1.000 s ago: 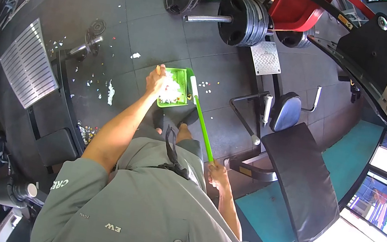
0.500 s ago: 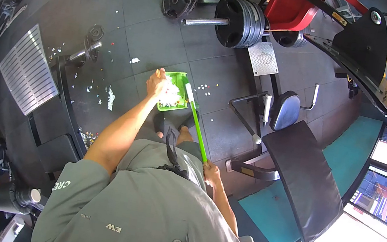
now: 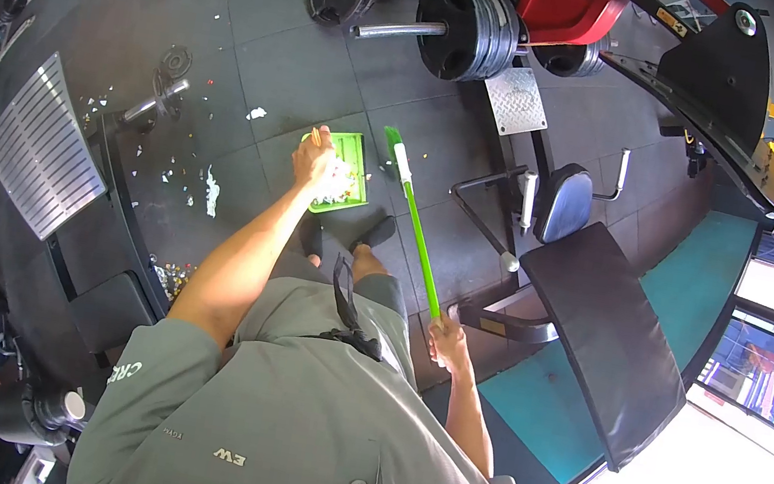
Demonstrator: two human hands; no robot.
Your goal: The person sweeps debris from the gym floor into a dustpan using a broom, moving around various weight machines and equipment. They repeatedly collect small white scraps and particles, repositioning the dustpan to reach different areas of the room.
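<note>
My left hand [image 3: 315,162] is closed round the upper left part of a green dustpan [image 3: 353,148], whose handle is mostly hidden by the fingers. White scraps [image 3: 339,184] lie in the pan beside the hand. My right hand [image 3: 447,341] grips the lower end of a long green broom handle [image 3: 420,244]. The broom's green bristles [image 3: 393,139] are at the far end, over the dark floor to the right of the pan and apart from it.
White scraps [image 3: 212,192] are scattered on the floor at left, near a slatted metal plate [image 3: 48,146]. Weight plates [image 3: 461,31] on a bar stand ahead. A padded black bench [image 3: 602,342] is at right, with a teal floor strip [image 3: 551,410] beneath.
The broom head has moved away from the dustpan to the right, and its bristles now show. My right hand has shifted right with the handle. My left hand still holds the pan.
</note>
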